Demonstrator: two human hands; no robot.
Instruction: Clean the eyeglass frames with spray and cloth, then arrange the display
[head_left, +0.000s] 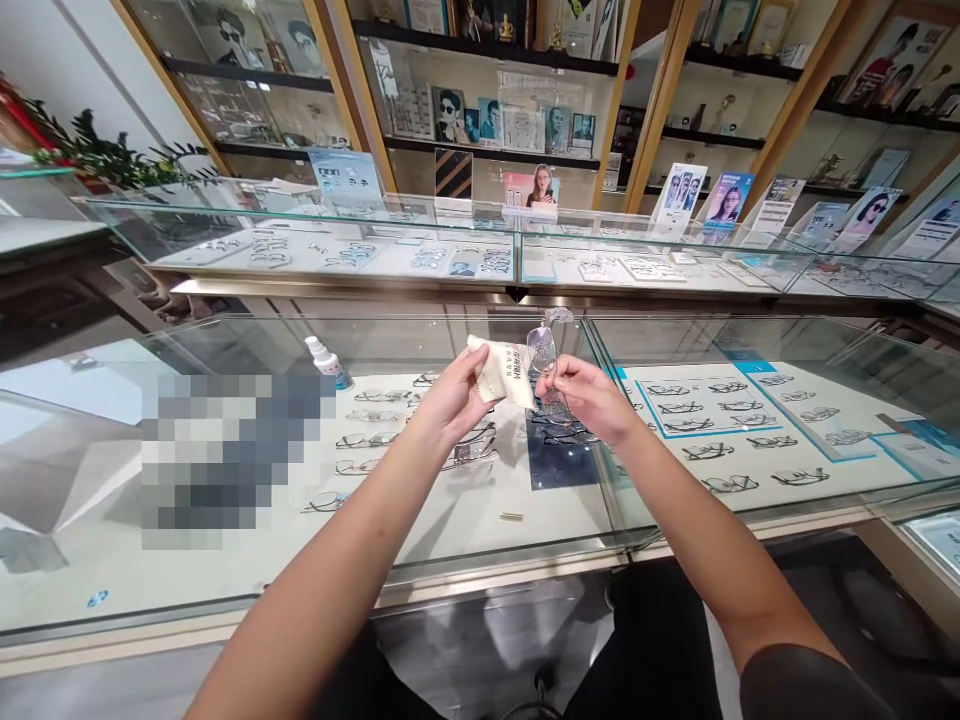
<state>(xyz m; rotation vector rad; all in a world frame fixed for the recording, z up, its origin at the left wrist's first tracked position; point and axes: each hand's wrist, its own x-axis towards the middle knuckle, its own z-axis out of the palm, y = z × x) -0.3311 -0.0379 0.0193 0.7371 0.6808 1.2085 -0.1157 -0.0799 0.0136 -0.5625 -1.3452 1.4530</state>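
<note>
My left hand (448, 398) is closed on a cream cleaning cloth (501, 368) with red print, held up over the glass counter. My right hand (589, 393) pinches a pair of clear-framed glasses (545, 350), whose lens stands upright just right of the cloth. Cloth and lens touch or nearly touch between the two hands. Both forearms reach in from the bottom edge.
A white spray bottle (327, 361) with a blue base stands on the glass counter top (420, 540) to the left. Rows of spectacle frames (705, 420) lie inside the case below. A second display counter (517, 262) and wall shelves with posters stand beyond. A blurred patch covers the left counter.
</note>
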